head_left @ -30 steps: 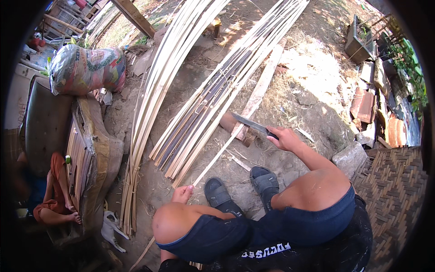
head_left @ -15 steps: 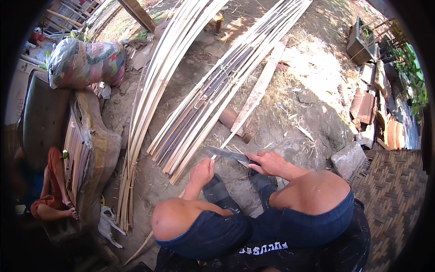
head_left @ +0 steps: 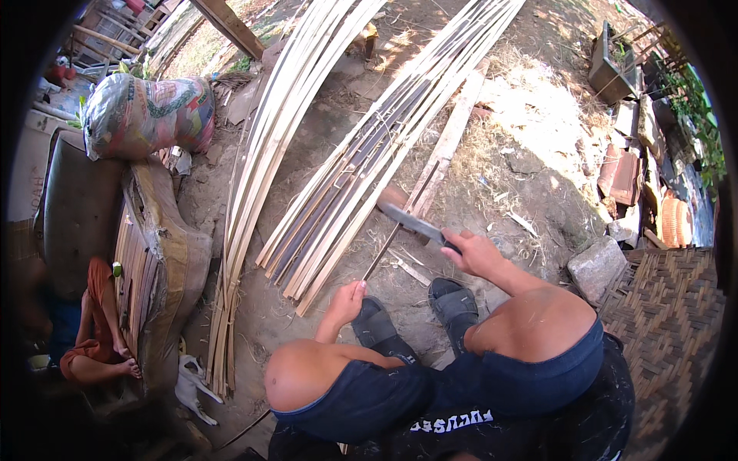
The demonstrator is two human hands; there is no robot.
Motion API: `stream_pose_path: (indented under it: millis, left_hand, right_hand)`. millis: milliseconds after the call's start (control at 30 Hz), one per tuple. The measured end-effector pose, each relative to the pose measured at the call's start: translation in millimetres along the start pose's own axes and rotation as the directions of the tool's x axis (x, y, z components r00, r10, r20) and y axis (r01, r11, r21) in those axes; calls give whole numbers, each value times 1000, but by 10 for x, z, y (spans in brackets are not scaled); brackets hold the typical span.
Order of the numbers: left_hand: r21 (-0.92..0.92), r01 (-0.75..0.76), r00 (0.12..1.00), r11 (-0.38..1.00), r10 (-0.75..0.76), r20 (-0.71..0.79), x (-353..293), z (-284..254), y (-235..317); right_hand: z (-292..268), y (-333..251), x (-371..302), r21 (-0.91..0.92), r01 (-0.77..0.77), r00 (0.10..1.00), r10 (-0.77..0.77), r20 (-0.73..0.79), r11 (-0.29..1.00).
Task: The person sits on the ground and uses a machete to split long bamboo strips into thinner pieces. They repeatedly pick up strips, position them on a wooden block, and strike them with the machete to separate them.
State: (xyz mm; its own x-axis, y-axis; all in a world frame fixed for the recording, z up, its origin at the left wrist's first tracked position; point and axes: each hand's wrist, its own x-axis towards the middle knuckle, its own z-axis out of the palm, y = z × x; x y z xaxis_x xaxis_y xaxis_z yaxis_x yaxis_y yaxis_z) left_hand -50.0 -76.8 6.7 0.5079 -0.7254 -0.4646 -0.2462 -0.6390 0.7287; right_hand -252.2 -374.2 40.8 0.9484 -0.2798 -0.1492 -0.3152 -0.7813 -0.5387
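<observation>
My left hand [head_left: 345,302] pinches a long, thin bamboo strip [head_left: 377,262] with its dark side up. The strip runs up and away to the right, and a dark length of it seems to come out again behind my left forearm. A broad-bladed knife [head_left: 415,222] is in my right hand [head_left: 474,256], its fingers wrapped round the handle. The blade lies across the strip, well beyond my left hand; whether it touches the strip I cannot tell. Under the strip's far part lie a flat wooden board [head_left: 455,138] and a short round log [head_left: 393,195].
Two long bundles of split strips, one on the left [head_left: 254,165] and one in the middle [head_left: 350,180], lie on the ground. A cat [head_left: 192,388], a person's bare legs [head_left: 100,330] and a stuffed sack [head_left: 150,115] are leftward. At right are a stone [head_left: 597,269] and woven matting [head_left: 673,323].
The knife and my right hand have moved away from my left hand, farther up along the strip. The strip showed a pale side before and now shows a dark one.
</observation>
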Motion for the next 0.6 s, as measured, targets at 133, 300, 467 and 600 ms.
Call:
stream_pose_path:
  millis: [133,300,467,600]
  left_hand:
    - [-86,-14,1000,996,17,26,-25,102,-295]
    - [-131,-16,999,991,21,34,22,76,-302]
    - [-354,-4,995,935,-32,-94,-38,-129,-168]
    - [-99,-64,988,993,49,-150,-41,-664,606]
  right_hand:
    - [-185,356,146,56,-122,983,129,-133,991]
    - [-330,918,377,81,-312,911,322,-256,947]
    - [-175,919,429,31,-387,886,381,-262,921]
    - [238,1282,129,78,-388,860,391,-328,918]
